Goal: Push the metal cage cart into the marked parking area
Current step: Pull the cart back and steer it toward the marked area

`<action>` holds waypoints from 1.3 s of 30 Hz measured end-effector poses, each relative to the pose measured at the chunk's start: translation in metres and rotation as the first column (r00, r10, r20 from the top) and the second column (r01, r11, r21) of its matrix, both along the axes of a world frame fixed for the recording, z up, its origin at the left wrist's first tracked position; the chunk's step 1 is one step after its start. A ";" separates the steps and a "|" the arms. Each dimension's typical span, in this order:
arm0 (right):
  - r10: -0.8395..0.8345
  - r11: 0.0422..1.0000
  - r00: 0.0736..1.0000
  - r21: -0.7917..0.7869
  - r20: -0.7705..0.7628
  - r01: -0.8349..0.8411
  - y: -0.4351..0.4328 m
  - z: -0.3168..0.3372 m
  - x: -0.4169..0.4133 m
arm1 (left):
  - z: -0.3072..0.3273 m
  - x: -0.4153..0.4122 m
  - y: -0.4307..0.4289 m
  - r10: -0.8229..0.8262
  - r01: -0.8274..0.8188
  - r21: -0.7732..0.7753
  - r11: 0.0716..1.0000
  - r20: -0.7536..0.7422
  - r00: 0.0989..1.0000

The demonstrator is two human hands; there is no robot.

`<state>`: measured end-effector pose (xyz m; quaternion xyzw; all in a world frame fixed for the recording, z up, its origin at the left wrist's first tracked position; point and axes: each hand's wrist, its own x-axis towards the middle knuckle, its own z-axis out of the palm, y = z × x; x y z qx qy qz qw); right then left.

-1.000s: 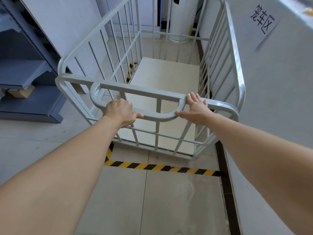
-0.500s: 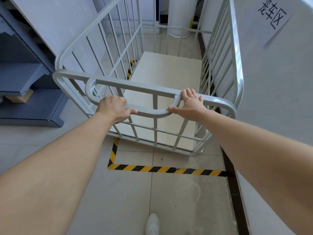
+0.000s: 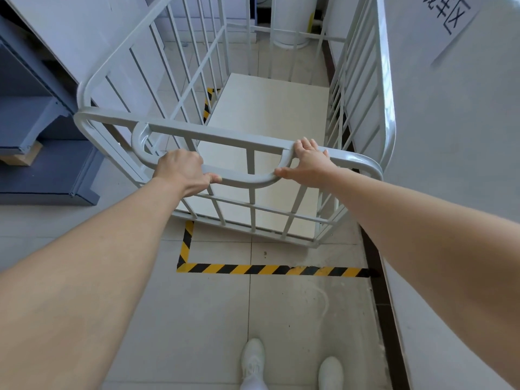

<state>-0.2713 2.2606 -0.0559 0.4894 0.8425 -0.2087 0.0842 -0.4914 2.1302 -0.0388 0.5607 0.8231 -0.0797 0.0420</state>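
Observation:
A light grey metal cage cart (image 3: 385, 88) with barred sides and a pale flat deck stands in front of me, close to the right wall. My left hand (image 3: 183, 171) is wrapped around the curved handle bar (image 3: 242, 180) on the near side. My right hand (image 3: 309, 161) grips the handle's right end where it meets the top rail. Yellow-and-black striped tape (image 3: 270, 269) marks a rectangle on the floor. The cart's near end lies past the front tape line, inside the marked area. The left tape line (image 3: 186, 243) runs under the cart's left edge.
A white wall (image 3: 455, 170) with a paper sign (image 3: 450, 21) runs along the right. Blue metal shelving (image 3: 42, 153) stands to the left. A white cylinder (image 3: 289, 23) rises beyond the cart's far end. My white shoes (image 3: 253, 361) are on the tiled floor behind the tape.
The cart has rolled forward, deeper into the taped rectangle; more floor shows between its near end and the front tape. I stepped forward and my feet came into view. Both hands kept their grip.

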 end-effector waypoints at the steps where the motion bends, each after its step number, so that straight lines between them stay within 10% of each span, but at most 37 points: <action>1: 0.006 1.000 1.000 -0.016 0.007 -0.006 0.001 0.002 0.006 | 0.001 0.007 0.000 0.010 -0.010 -0.007 1.000 0.013 1.000; 13: 0.262 0.950 0.955 -0.135 -0.138 -0.280 0.023 0.032 0.095 | 0.000 0.069 0.009 0.234 -0.211 -0.167 0.963 0.139 0.962; 23: 0.173 0.982 0.980 -0.054 -0.099 -0.179 0.053 0.027 0.110 | 0.018 0.077 0.028 0.441 -0.414 -0.370 0.832 -0.013 0.897; 30: 0.174 0.975 0.980 -0.121 -0.093 -0.184 0.062 0.043 0.096 | 0.037 0.183 0.089 0.073 -0.079 0.029 0.996 0.166 0.983; 39: 0.166 0.984 0.971 -0.089 0.170 -0.153 0.114 0.046 0.169 | 0.007 0.228 0.139 0.076 -0.017 -0.159 0.987 0.375 0.924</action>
